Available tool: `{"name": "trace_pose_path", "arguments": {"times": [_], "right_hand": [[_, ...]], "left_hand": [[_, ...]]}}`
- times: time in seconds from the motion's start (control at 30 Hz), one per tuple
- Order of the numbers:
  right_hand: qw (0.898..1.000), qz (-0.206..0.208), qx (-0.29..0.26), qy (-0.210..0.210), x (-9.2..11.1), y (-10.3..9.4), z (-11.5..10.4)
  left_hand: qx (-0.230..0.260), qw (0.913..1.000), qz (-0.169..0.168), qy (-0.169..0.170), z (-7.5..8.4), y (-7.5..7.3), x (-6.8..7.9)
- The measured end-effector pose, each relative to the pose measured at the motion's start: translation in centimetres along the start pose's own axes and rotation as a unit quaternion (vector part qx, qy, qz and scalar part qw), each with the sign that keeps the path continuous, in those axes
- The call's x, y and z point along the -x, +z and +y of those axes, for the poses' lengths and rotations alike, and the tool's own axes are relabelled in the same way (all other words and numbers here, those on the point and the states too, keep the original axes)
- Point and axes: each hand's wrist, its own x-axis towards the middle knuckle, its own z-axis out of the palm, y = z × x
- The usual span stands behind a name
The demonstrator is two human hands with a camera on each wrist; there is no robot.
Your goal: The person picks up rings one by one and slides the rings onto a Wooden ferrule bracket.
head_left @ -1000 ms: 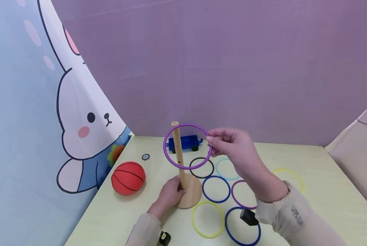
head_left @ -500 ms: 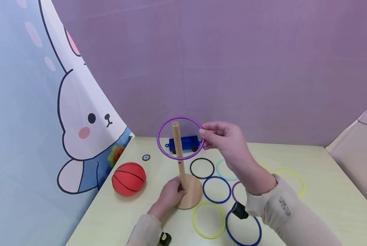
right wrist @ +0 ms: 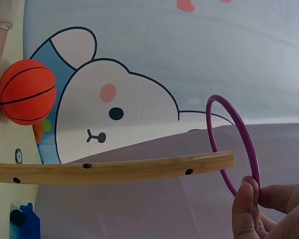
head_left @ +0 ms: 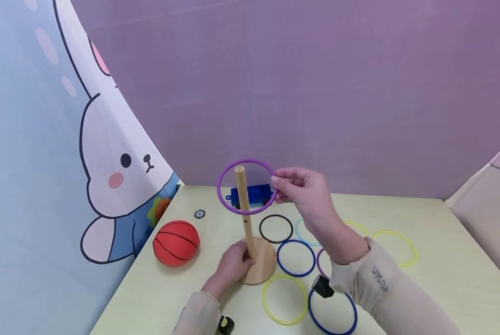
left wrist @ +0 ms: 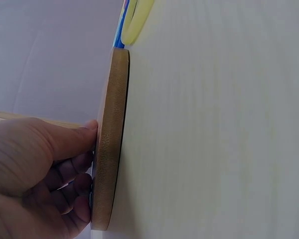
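My left hand point(head_left: 233, 266) grips the foot of a wooden peg stand, at the join of its upright peg point(head_left: 242, 190) and round base point(head_left: 266, 263). In the left wrist view the thumb meets the base and the other fingers curl beneath it. My right hand point(head_left: 310, 193) pinches a purple ring point(head_left: 246, 161) by its right side, thumb against fingertips. Level with the peg's top, the ring is tilted, and the peg end shows within its opening in the head view. From the right wrist, the peg tip point(right wrist: 226, 160) overlaps the ring's opening too.
Right of the base lie several rings: black point(head_left: 261, 223), blue point(head_left: 278, 258), yellow point(head_left: 263, 298) and others, some partly hidden by the right arm. A red basketball point(head_left: 176, 243) sits left. Behind the peg stands a blue toy wagon point(head_left: 259, 193). A small round disc point(head_left: 199, 214) lies near the ball.
The right hand has carried the purple ring left and upward, so the peg's top now appears inside it; over the last half second it barely moved. The left hand stays on the stand.
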Motion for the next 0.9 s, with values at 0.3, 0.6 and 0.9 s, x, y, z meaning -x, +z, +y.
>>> {"name": "trace_pose_path", "arguments": {"times": [0.3,0.6,0.9], "right_hand": [[0.998,0.006,0.031,0.056,0.5,-0.5,2.1],[0.995,0.005,0.039,0.09,0.9,-0.8,5.1],[0.994,0.008,0.041,0.103,1.4,-0.9,7.3]], "left_hand": [[0.008,0.9998,-0.011,-0.015,0.2,-0.1,-0.1],[0.008,0.9995,-0.018,-0.025,0.1,-0.1,-0.1],[-0.007,0.9999,-0.009,-0.01,0.2,-0.2,0.0]]}}
